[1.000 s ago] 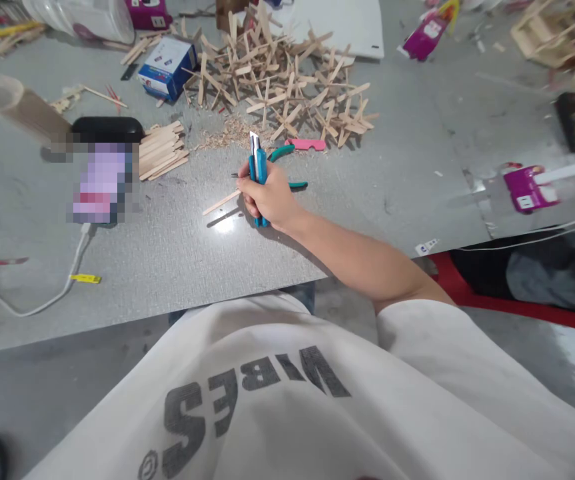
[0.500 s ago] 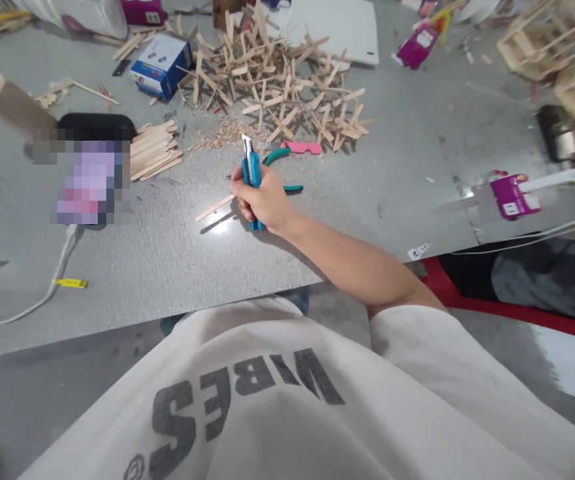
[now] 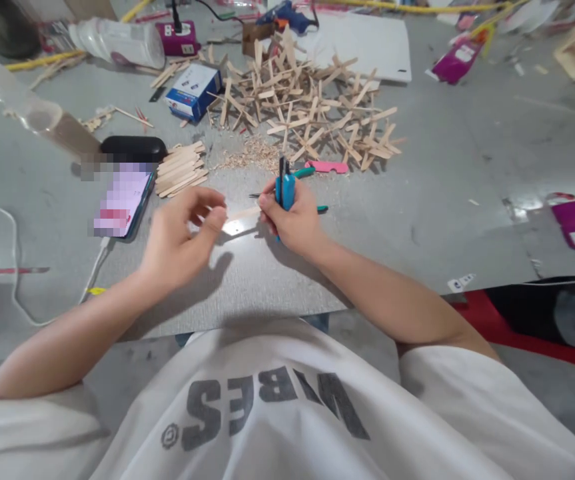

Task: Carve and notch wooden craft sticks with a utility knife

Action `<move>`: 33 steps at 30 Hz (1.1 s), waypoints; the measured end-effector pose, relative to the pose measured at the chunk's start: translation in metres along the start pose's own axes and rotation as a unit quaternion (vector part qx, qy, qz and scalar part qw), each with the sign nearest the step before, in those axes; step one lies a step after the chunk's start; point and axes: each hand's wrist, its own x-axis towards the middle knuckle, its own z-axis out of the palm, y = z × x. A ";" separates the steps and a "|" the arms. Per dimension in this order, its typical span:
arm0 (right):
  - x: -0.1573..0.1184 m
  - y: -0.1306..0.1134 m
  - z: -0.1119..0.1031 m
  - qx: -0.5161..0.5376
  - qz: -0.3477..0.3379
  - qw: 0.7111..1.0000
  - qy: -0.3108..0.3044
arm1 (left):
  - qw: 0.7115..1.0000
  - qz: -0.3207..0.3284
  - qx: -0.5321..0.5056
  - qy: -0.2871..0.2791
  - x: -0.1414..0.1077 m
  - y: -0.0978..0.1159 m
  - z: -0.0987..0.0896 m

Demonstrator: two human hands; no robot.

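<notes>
My right hand (image 3: 292,212) is closed around a blue utility knife (image 3: 286,190) whose blade end points away from me. Its thumb and finger also pinch a flat wooden craft stick (image 3: 242,215) that sticks out to the left. At the free end of that stick is my left hand (image 3: 184,230), fingers curled with thumb and fingertips apart; whether it touches the stick I cannot tell. Pliers with green handles (image 3: 304,172) lie partly hidden behind my right hand. A pink-handled tool (image 3: 327,167) rests just beyond them.
A heap of joined craft sticks (image 3: 307,107) covers the back middle, with wood shavings (image 3: 250,155) before it. To the left are loose craft sticks (image 3: 182,170), a charging phone (image 3: 124,200), a black case (image 3: 133,148) and a blue-white box (image 3: 194,92).
My left hand has come into view from the left, up to the stick's end. My right hand still holds the knife and stick, the knife now more upright. The view has shifted.
</notes>
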 end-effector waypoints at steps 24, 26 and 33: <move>-0.013 -0.007 -0.021 -0.321 -0.213 0.923 -0.008 | 0.996 -0.006 -0.013 -0.088 -0.008 -0.035 0.026; -0.013 -0.003 -0.023 -0.343 -0.269 0.899 -0.030 | 0.998 -0.028 -0.047 -0.036 -0.011 -0.032 0.029; -0.022 0.003 -0.020 -0.509 -0.308 0.798 -0.101 | 0.993 0.016 -0.062 0.094 -0.012 -0.032 0.034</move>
